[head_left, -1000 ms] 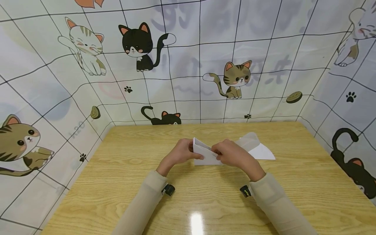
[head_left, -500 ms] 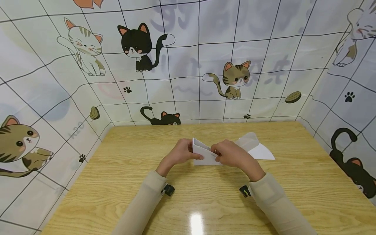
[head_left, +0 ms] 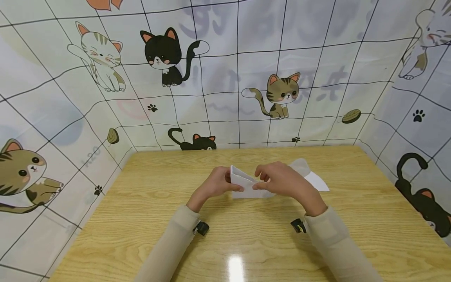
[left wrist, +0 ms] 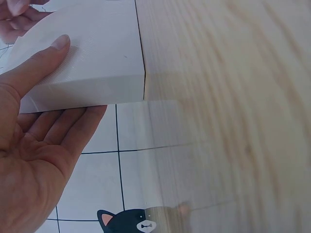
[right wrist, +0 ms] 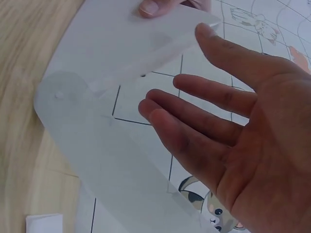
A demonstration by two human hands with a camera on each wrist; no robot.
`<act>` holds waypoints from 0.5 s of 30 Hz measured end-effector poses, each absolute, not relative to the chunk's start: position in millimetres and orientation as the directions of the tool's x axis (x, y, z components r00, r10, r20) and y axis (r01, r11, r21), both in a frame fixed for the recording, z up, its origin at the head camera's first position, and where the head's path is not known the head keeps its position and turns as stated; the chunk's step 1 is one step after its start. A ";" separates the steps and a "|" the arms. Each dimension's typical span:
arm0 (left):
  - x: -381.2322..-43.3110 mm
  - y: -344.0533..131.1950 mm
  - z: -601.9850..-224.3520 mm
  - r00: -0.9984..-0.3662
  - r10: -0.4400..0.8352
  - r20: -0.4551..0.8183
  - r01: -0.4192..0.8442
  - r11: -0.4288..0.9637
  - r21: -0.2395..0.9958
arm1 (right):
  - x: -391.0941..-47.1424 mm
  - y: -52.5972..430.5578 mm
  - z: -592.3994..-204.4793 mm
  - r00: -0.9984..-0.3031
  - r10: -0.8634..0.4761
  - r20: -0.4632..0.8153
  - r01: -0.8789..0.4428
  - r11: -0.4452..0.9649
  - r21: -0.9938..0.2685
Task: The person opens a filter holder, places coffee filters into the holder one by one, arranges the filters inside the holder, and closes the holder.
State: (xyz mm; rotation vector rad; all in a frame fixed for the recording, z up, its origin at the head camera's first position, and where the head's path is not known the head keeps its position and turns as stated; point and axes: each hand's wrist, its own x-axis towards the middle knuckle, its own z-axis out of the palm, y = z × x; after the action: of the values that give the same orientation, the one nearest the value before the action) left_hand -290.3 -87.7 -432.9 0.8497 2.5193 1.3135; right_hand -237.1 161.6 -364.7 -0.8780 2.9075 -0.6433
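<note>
A white box-like packet [head_left: 250,192], which looks like paper, stands on edge at mid-table with its top side gaping. My left hand [head_left: 218,182] holds its left end. In the left wrist view that thumb [left wrist: 60,43] presses the broad face while the other fingers pass behind. At the right end, my right hand [head_left: 283,178] has its thumb tip right at the packet's edge. Its fingers [right wrist: 194,128] are spread and loosely bent around nothing in the right wrist view. A translucent whitish flap [right wrist: 112,150] extends from the packet's right end, partly hidden by this hand in the head view.
The wooden tabletop [head_left: 141,235] meets a cat-print curtain [head_left: 218,117] along its back and sides. Behind the right hand, a white sheet-like piece [head_left: 318,183] lies flat. A small white block [right wrist: 44,223] shows low in the right wrist view.
My right hand has lifted and shifted slightly right; its fingers have come out of the packet's top and spread apart. The left hand and the packet stay put.
</note>
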 end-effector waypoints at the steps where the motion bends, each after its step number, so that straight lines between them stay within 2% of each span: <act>1: -290.2 -87.7 -432.8 -0.821 0.561 0.103 0.404 0.445 0.799 | -236.7 163.3 -362.8 -0.841 -0.533 0.096 -0.523 0.753 -0.399; 15: -289.9 -88.2 -433.4 -0.822 0.561 0.095 0.399 0.450 0.799 | -235.2 197.6 -342.2 -0.883 -0.401 0.243 -0.468 0.769 -0.435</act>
State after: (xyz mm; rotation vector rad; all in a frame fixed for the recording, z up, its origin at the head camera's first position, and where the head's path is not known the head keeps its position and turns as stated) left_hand -289.9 -88.2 -433.4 0.8419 2.5143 1.3109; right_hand -235.2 197.6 -342.2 -0.7609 3.0812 -0.8176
